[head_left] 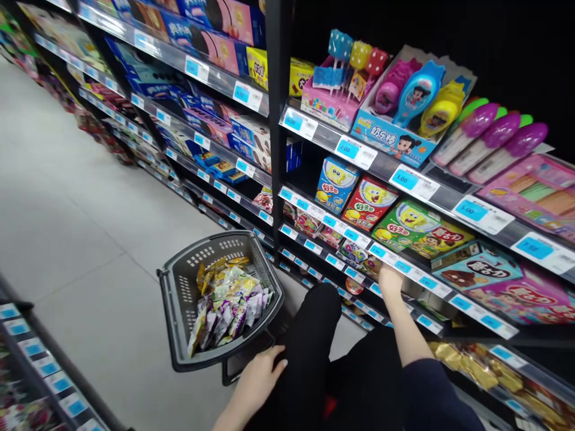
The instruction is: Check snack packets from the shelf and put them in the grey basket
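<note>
My left hand (261, 377) rests against my black-trousered leg (309, 335), thumb and forefinger apart, with nothing seen in it. Just beyond it, on the floor, stands a grey shopping basket (183, 347) part-filled with small snack packets (229, 299) in yellow, white and purple wrappers. Reaching into a low shelf, my right hand (390, 281) passes beneath a price-tag strip (404, 268). Its fingers are hidden there, so what they touch does not show. Small packs with fruit pictures (353, 251) sit on that shelf, left of the hand.
Above the right hand are SpongeBob boxes (371, 202) and a shelf of toy-shaped sweets (420, 93). Biscuit boxes (197, 42) fill the shelves to the left. Gold-wrapped packs (480, 365) lie low at right. Another shelf edge (45, 365) borders the grey floor (103, 197) at lower left.
</note>
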A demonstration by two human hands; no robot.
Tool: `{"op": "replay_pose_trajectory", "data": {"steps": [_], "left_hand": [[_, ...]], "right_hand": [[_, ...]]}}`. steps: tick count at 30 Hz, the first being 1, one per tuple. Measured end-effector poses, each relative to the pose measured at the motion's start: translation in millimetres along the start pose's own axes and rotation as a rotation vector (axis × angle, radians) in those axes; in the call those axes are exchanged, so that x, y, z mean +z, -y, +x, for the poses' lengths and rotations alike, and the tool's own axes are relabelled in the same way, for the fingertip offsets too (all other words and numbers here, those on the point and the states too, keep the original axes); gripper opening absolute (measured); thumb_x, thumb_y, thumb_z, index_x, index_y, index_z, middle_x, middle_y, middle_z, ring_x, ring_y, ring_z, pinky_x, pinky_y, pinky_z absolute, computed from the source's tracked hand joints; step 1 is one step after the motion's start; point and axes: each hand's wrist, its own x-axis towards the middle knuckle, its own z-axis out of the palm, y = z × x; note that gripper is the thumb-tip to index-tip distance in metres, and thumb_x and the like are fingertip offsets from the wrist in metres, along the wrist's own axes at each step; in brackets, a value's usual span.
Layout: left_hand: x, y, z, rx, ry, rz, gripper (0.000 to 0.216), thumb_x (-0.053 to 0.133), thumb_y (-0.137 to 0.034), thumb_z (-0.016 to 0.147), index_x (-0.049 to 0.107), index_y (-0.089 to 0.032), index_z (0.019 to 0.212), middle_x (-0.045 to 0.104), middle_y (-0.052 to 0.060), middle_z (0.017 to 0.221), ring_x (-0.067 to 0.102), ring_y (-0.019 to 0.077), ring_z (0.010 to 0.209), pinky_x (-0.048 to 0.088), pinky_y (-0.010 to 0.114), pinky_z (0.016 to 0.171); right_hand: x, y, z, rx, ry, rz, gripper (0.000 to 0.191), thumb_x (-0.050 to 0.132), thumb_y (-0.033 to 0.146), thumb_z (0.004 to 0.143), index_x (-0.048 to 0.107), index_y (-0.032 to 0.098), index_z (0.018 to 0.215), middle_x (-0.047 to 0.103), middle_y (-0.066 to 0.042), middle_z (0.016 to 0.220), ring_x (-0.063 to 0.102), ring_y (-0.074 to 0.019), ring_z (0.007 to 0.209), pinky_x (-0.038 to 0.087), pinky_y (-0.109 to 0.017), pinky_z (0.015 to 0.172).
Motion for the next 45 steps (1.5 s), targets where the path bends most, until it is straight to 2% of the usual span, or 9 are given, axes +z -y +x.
{"op": "replay_pose_trajectory", "data": {"steps": [4,9,12,17,22,28,32,37,45], "left_hand": [[-2.9,-45.2,-5.6,0.145,-0.012,-0.073,0.033,0.047,-0.028,0.078,0.061,-0.023,0.107,0.061,0.004,0.114,0.053,0.0209,0.108,0.035,0.033,0.096],[-5.8,-86.7,18.6,0.206,0.33,-0.527,0.038,0.049,-0.042,0.079,0.058,-0.02,0.108,0.068,0.007,0.092,0.061,0.0203,0.085,0.044,0.035,0.082],[-0.4,-117.0,29.9,0.068,0.596,-1.031,0.06,0.044,-0.057,0.078,0.043,-0.017,0.123,0.065,0.013,0.094,0.063,0.0225,0.082,0.046,0.042,0.077],[5.9,-161.1,22.1,0.079,0.899,-1.508,0.065,0.056,-0.047,0.076,0.029,-0.025,0.132,0.06,0.012,0.104,0.064,0.0224,0.082,0.049,0.036,0.068],[-8.9,-180.9,-1.6,0.152,0.701,-1.41,0.048,0.074,-0.009,0.058,0.058,-0.017,0.102,0.064,0.006,0.092,0.062,0.0149,0.075,0.048,0.022,0.063],[-24.2,-192.5,-28.0,0.236,0.427,-1.177,0.035,0.075,-0.012,0.059,0.064,-0.015,0.092,0.068,0.004,0.086,0.062,0.0136,0.074,0.048,0.022,0.066],[-19.1,-197.7,-38.8,0.22,0.312,-1.047,0.034,0.074,-0.021,0.061,0.066,-0.015,0.094,0.069,0.008,0.093,0.063,0.0182,0.078,0.05,0.026,0.067],[-28.0,-202.4,-43.0,0.412,0.157,-0.63,0.026,0.072,-0.026,0.064,0.072,-0.018,0.088,0.07,0.009,0.09,0.063,0.0199,0.079,0.05,0.026,0.069],[-43.9,-199.1,-41.2,0.442,0.332,-0.42,0.037,0.071,-0.033,0.064,0.069,-0.014,0.096,0.068,0.009,0.087,0.057,0.0103,0.057,0.045,0.017,0.047]], "right_hand": [[3.5,-14.1,-21.6,-0.024,-0.154,0.02,0.019,0.048,0.013,0.079,0.062,0.014,0.091,0.064,-0.01,0.075,0.057,-0.0224,0.076,0.039,-0.035,0.07],[-6.7,-29.2,-81.4,-0.063,-0.582,0.182,0.016,0.047,0.006,0.076,0.06,0.016,0.075,0.056,-0.004,0.061,0.051,-0.0187,0.067,0.041,-0.031,0.063],[-37.2,-30.5,-128.7,-0.198,-0.795,0.418,0.025,0.05,0.0,0.073,0.06,0.02,0.083,0.054,-0.001,0.065,0.05,-0.0163,0.069,0.046,-0.036,0.071],[-113.6,-37.2,-192.5,-0.367,-0.726,0.612,0.024,0.062,0.001,0.071,0.063,0.022,0.08,0.055,0.001,0.074,0.054,-0.0144,0.073,0.045,-0.044,0.079],[-148.2,-60.3,-215.8,-0.102,-0.57,0.736,0.019,0.064,0.014,0.074,0.068,0.028,0.086,0.05,-0.002,0.08,0.048,-0.0161,0.077,0.043,-0.037,0.076],[-148.8,-74.6,-231.8,0.185,0.111,1.603,0.039,0.047,0.038,0.085,0.052,0.024,0.121,0.06,-0.013,0.109,0.06,-0.0249,0.094,0.052,-0.035,0.073],[-155.6,-72.1,-236.8,0.273,0.309,1.659,0.047,0.065,0.029,0.074,0.053,0.026,0.12,0.061,-0.011,0.116,0.062,-0.025,0.096,0.055,-0.031,0.072],[-155.2,-74.6,-239.4,0.251,0.256,1.549,0.034,0.068,0.026,0.071,0.066,0.027,0.104,0.068,-0.007,0.102,0.067,-0.0238,0.08,0.057,-0.029,0.06],[-150.5,-70.4,-246.7,0.135,-0.118,1.349,0.014,0.064,0.02,0.075,0.071,0.028,0.083,0.072,-0.001,0.074,0.064,-0.0164,0.055,0.05,-0.024,0.047]]}}
